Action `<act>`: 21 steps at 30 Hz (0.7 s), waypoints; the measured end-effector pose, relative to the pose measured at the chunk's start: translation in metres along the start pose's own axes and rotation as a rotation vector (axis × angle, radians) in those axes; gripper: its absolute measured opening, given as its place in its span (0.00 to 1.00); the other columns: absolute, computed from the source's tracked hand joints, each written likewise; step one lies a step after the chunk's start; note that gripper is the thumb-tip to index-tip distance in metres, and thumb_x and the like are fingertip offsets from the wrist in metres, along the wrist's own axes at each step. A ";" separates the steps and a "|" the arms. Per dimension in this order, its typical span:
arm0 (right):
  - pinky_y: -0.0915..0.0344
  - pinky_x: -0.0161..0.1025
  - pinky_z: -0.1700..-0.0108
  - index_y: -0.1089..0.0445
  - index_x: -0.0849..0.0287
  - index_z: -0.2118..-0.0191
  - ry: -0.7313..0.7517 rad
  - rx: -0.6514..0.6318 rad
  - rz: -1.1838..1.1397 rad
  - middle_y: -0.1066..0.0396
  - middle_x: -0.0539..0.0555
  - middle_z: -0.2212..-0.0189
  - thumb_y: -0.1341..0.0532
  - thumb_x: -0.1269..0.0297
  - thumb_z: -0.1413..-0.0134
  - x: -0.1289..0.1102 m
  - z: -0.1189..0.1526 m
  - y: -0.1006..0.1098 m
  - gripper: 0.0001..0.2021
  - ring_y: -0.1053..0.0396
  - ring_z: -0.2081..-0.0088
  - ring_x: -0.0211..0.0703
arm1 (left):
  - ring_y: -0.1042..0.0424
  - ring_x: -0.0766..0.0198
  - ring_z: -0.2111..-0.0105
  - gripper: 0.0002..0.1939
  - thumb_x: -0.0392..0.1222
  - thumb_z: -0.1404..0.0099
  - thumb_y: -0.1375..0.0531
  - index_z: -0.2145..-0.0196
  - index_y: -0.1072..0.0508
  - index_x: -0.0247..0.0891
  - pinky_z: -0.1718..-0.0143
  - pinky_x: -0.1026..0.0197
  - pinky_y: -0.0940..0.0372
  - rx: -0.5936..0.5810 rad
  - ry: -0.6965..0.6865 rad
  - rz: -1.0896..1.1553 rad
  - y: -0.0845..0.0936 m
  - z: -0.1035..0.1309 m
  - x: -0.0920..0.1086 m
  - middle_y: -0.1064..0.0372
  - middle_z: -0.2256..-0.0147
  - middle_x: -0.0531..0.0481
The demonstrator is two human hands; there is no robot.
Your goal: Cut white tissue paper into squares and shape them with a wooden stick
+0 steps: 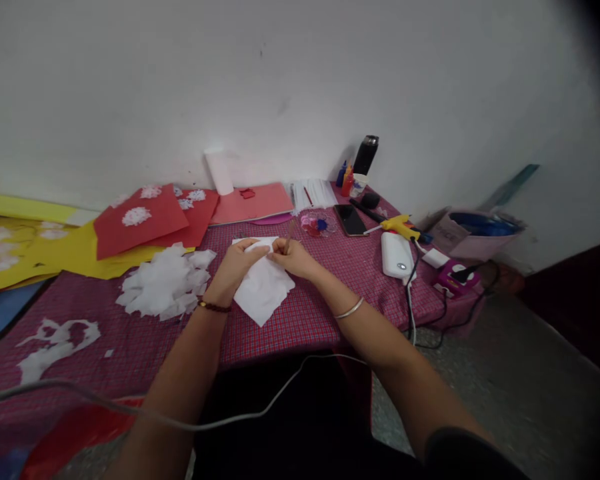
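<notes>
A white tissue sheet (264, 290) hangs from my fingers above the checked tablecloth, with one corner pointing toward me. My left hand (240, 261) pinches its upper left edge, thumb on top. At the upper right edge is my right hand (297, 259), fingers closed round a thin brown pencil-like stick (288, 237) that leans upward. Both thumbs almost meet at the top of the sheet. Just left of my left hand lies a loose heap of cut white tissue pieces (165, 283). Torn tissue scraps (60, 347) are spread farther left.
Red sheets with paper blossoms (140, 223) and yellow card (70, 253) lie at left. Paint bottles (347, 179), a phone (350, 220), a yellow glue gun (400, 227) and a white power bank (397, 255) stand right. A white cable (230, 420) crosses in front of me.
</notes>
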State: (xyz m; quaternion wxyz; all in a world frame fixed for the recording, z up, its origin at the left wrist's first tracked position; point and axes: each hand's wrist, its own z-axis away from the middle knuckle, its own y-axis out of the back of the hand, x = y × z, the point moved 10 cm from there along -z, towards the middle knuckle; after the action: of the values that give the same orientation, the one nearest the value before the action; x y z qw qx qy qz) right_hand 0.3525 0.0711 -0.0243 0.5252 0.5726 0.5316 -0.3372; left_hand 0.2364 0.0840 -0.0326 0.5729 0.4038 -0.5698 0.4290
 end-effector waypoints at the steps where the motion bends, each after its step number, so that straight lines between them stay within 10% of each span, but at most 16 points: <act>1: 0.51 0.32 0.76 0.40 0.58 0.77 -0.003 -0.015 -0.014 0.44 0.42 0.82 0.38 0.66 0.55 0.000 0.000 -0.002 0.09 0.47 0.78 0.32 | 0.32 0.65 0.78 0.16 0.46 0.51 0.32 0.66 0.25 0.36 0.76 0.63 0.39 0.011 -0.008 0.004 0.000 0.000 0.000 0.27 0.74 0.51; 11: 0.28 0.34 0.62 0.35 0.57 0.65 -0.033 0.228 -0.658 0.25 0.49 0.68 0.33 0.64 0.51 -0.008 0.001 0.040 0.10 0.26 0.69 0.34 | 0.36 0.67 0.79 0.11 0.44 0.51 0.34 0.70 0.27 0.37 0.77 0.65 0.43 0.122 -0.095 -0.007 0.001 0.001 0.007 0.30 0.76 0.54; 21: 0.38 0.31 0.78 0.36 0.57 0.66 0.107 0.279 -0.393 0.28 0.50 0.74 0.39 0.42 0.48 -0.018 0.003 0.043 0.21 0.32 0.77 0.34 | 0.31 0.62 0.72 0.10 0.42 0.48 0.36 0.68 0.20 0.36 0.70 0.63 0.40 0.134 -0.183 -0.142 -0.002 -0.002 0.012 0.23 0.69 0.47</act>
State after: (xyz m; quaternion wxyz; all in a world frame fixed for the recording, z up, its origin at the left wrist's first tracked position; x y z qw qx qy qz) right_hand 0.3904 0.0689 0.0026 0.3367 0.5421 0.6081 -0.4723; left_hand 0.2389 0.0854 -0.0210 0.5191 0.5180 -0.5597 0.3859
